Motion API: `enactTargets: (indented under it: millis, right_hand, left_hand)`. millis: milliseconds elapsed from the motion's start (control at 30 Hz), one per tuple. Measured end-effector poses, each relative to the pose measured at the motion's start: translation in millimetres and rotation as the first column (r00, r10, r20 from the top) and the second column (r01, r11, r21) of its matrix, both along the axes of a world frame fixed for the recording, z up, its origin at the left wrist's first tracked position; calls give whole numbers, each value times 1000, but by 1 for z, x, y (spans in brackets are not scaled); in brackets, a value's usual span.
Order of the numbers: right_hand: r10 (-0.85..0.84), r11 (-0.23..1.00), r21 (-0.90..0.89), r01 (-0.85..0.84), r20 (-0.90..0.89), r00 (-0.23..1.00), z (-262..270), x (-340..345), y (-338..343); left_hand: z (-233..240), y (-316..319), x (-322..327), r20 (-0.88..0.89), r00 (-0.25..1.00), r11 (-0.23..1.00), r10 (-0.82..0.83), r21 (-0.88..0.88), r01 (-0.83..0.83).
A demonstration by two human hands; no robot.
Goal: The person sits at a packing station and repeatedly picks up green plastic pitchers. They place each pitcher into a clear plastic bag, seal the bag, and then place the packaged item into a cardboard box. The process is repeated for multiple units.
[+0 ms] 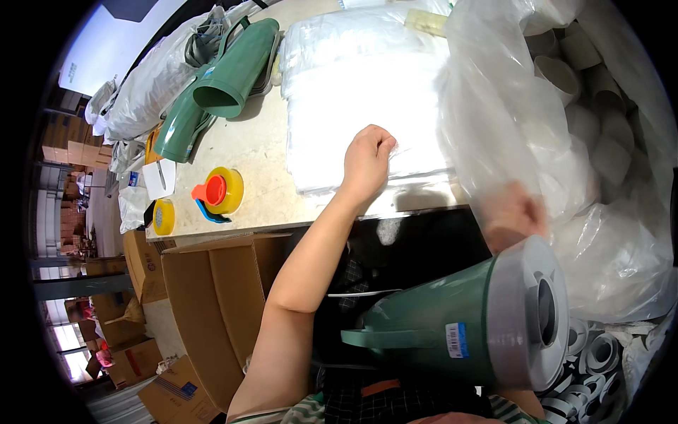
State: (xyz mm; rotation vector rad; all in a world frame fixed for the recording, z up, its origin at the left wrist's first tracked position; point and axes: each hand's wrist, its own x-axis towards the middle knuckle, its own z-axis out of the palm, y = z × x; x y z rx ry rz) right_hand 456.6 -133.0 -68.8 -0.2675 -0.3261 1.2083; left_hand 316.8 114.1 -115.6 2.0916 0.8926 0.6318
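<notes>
My left hand (369,158) has its fingertips pinched together on the edge of the top bag in a stack of clear plastic bags (360,100) on the table. My right hand (511,214), blurred by motion, is beside a large translucent plastic sack; its fingers are not clear. A green plastic jug-shaped body (429,318) with a handle, a barcode sticker and a greyish-white round end lies on its side near my chest, close below my right hand. What supports it is hidden. Two more green bodies (233,74) lie at the table's far left.
Yellow tape rolls (233,192) with an orange piece lie at the table's near left. An open cardboard box (212,312) stands below the table edge. Sacks of white cylindrical parts (556,79) fill the right side, with white rings (601,352) lower right.
</notes>
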Motion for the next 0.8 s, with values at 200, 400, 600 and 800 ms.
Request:
enactTargets:
  millis: [200,400,600,800]
  right_hand:
    - [22,895,120,430,950,-312,-23,-42,106]
    - [205,865,180,469,725,-658,-36,-47,115]
    - [98,808,-91,581,995,20,-49,-38,89]
    - [-63,855,-449,261,409,911,-66,-22,63]
  left_hand:
    - [0,11,1,-94,994,998,54,22,-52]
    - [-5,30,2,186,962,911,202,-395,-115]
    - [53,31,-52,674,724,618,146,-634,466]
    - [114,-73,-58,339,907,903,-248,421,90]
